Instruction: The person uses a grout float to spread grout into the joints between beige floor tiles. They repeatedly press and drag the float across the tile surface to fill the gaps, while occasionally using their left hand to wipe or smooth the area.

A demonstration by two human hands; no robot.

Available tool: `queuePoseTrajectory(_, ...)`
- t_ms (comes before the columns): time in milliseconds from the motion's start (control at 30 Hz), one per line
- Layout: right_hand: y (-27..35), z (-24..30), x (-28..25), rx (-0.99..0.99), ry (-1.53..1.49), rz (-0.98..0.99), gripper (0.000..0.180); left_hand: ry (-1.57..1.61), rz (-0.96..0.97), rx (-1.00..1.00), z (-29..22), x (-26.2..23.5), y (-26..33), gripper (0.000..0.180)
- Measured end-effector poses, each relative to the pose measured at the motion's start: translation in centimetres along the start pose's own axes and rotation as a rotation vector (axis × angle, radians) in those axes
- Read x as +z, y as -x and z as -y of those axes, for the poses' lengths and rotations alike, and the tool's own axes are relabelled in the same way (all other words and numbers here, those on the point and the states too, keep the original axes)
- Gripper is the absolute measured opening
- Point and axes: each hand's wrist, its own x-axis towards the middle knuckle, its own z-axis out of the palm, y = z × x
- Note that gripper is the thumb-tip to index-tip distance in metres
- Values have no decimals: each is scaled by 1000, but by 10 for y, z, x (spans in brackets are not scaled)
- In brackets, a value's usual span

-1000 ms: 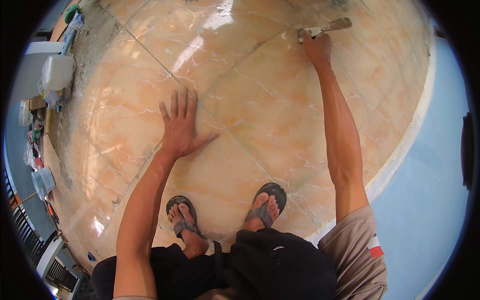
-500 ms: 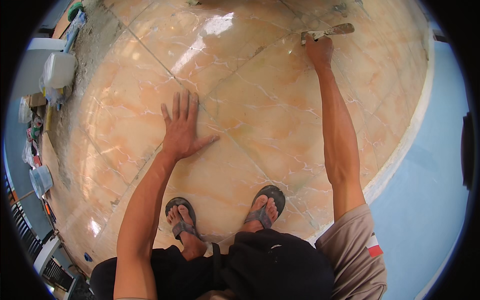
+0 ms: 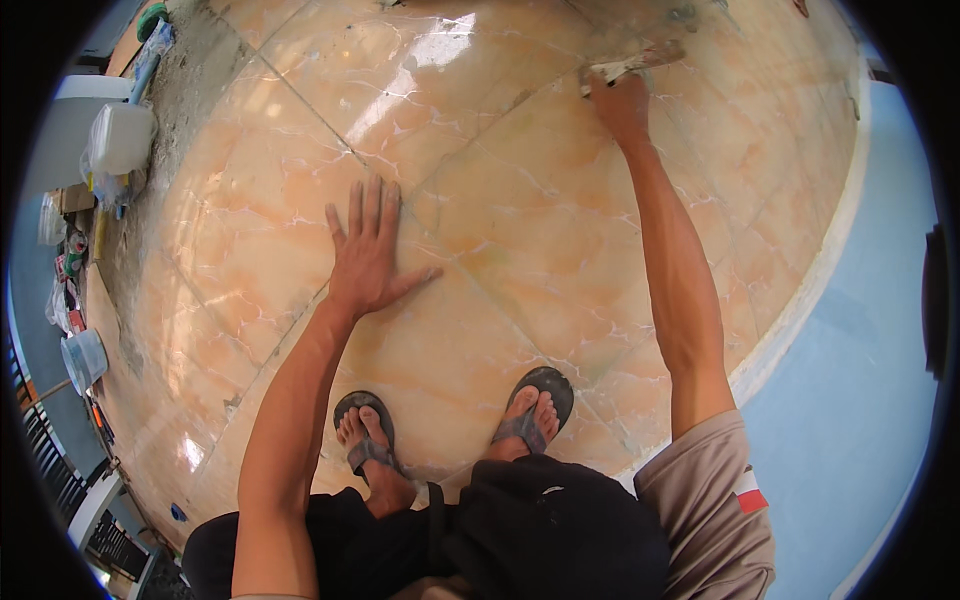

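Orange marble-look tile floor (image 3: pixel 520 230): right hand (image 3: pixel 620 105) closed on trowel (image 3: pixel 632 63), blade along grout joint beyond grip; left hand (image 3: pixel 368 255) flat, open

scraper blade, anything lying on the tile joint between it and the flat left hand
Nothing visible does. The scraper in the right hand lies on the joint line; from there to the left hand, spread flat on the glossy tiles, the floor shows bare.

The left hand (image 3: pixel 368 255) lies flat with fingers spread, palm down on the tiled floor (image 3: pixel 250 200), arm straight. The right hand (image 3: pixel 620 100) reaches far forward along the floor, fingers closed around a scraper (image 3: pixel 632 62).
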Motion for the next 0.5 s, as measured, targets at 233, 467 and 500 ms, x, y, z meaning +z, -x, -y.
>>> queuePoseTrajectory(233,-1,3,2,164,41,-4,45,-9,-29,11,3,2,-1,128)
queuePoseTrajectory(467,-6,-6,-3,145,24,-53,46,-11,6,-1,0,0,-3,129)
queuePoseTrajectory(500,3,-6,4,-17,80,-56,47,-15,15,-5,-1,0,1,130)
